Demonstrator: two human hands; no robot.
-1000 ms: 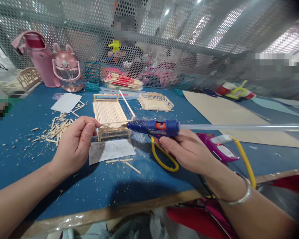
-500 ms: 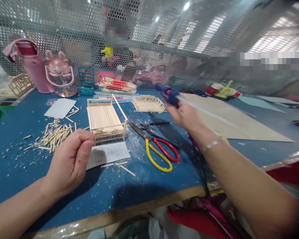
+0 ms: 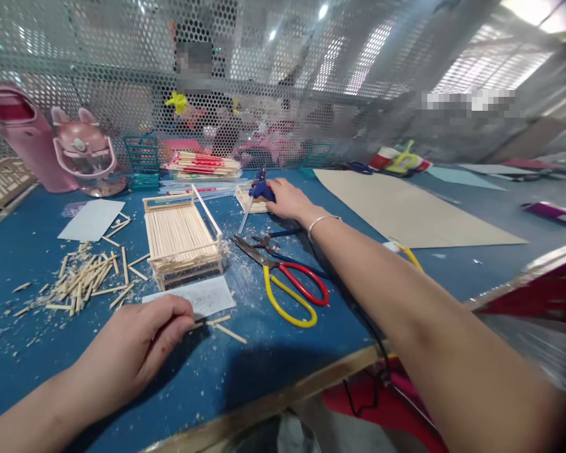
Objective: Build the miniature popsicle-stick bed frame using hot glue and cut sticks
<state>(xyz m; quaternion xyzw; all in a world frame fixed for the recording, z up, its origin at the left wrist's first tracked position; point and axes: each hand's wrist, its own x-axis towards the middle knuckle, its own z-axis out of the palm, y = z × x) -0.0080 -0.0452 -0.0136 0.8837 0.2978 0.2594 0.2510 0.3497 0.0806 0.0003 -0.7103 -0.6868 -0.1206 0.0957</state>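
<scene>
Probably a setting-down step: the right hand (image 3: 288, 199) grasps the glue gun (image 3: 263, 191) by the small wooden frame (image 3: 260, 206); the left hand (image 3: 144, 340) is pinched beside loose sticks (image 3: 231, 334), contents unclear. Next move seemingly calls for steady release.

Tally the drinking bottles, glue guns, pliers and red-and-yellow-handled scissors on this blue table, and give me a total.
Drinking bottles, a tall pink flask and an eared bottle: 2
Blue glue gun, at the right hand: 1
Pliers: 1
Red-and-yellow-handled scissors: 1
Total: 5
</scene>
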